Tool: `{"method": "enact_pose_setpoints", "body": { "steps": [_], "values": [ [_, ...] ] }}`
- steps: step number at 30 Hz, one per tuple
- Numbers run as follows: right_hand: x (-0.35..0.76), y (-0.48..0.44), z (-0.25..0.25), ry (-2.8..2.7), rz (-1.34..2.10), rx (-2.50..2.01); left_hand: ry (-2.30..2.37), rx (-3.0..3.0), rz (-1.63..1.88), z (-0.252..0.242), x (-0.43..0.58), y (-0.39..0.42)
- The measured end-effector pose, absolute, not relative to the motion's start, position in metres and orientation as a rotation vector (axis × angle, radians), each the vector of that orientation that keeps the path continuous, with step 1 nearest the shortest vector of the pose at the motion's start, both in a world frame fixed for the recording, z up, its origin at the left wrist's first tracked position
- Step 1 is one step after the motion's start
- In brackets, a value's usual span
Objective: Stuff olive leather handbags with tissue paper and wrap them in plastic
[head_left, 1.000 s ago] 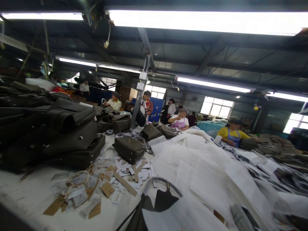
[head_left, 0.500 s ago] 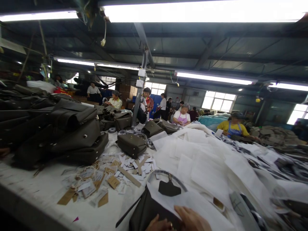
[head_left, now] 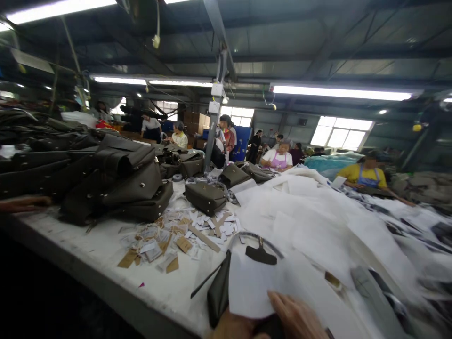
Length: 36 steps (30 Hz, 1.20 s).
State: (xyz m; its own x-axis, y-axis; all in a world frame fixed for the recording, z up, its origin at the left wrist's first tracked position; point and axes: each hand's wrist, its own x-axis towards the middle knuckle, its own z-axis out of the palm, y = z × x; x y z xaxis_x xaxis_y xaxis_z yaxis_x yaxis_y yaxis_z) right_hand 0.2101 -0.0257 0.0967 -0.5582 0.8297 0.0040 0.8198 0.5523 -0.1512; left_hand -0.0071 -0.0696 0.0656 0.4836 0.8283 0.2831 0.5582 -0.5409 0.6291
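Observation:
A dark bag (head_left: 219,289) lies at the table's front, its body mostly hidden beneath a white sheet (head_left: 247,285). A dark tab with a strap (head_left: 261,255) shows above the sheet, inside a wrapped, looped handle (head_left: 278,248). My right hand (head_left: 298,313) rests on the sheet's right side, fingers extended and slightly apart. At the sheet's lower edge is my left hand (head_left: 233,327), cut off by the frame; its fingers are mostly hidden, and what it grips cannot be made out.
Dark bags (head_left: 130,188) are heaped at left, with another person's hand (head_left: 26,203) beside them. Paper tags (head_left: 183,244) lie mid-table. White sheets (head_left: 300,221) pile up at right. Another dark bag (head_left: 205,197) stands behind the tags. People sit and stand farther back.
The view has shifted, so the scene sits more to the right. The white sheet now covers more of the bag's front. My left hand is lower, its fingers less visible.

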Motion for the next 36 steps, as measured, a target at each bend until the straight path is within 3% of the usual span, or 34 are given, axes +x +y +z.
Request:
{"method": "enact_pose_setpoints", "body": {
  "steps": [4, 11, 20, 31, 36],
  "values": [
    [0.172, -0.049, 0.127, -2.620, -0.143, -1.629, 1.094, 2.296, 0.766, 0.065, 0.005, -0.063],
    [0.159, -0.043, 0.102, -2.690, -0.002, -1.725, 1.147, 2.541, 0.640, 0.055, 0.006, -0.062],
    [0.150, -0.060, 0.084, -2.653, -0.286, -1.667, 1.109, 2.698, 0.955, 0.036, 0.003, -0.060],
    [0.178, -0.057, 0.029, -2.389, -0.530, -1.089, 0.985, 2.940, 1.635, 0.056, -0.001, -0.073],
    [0.176, -0.061, 0.028, -2.365, -0.391, -1.101, 1.164, 3.027, 1.535, 0.059, 0.005, -0.070]
  ]
}}
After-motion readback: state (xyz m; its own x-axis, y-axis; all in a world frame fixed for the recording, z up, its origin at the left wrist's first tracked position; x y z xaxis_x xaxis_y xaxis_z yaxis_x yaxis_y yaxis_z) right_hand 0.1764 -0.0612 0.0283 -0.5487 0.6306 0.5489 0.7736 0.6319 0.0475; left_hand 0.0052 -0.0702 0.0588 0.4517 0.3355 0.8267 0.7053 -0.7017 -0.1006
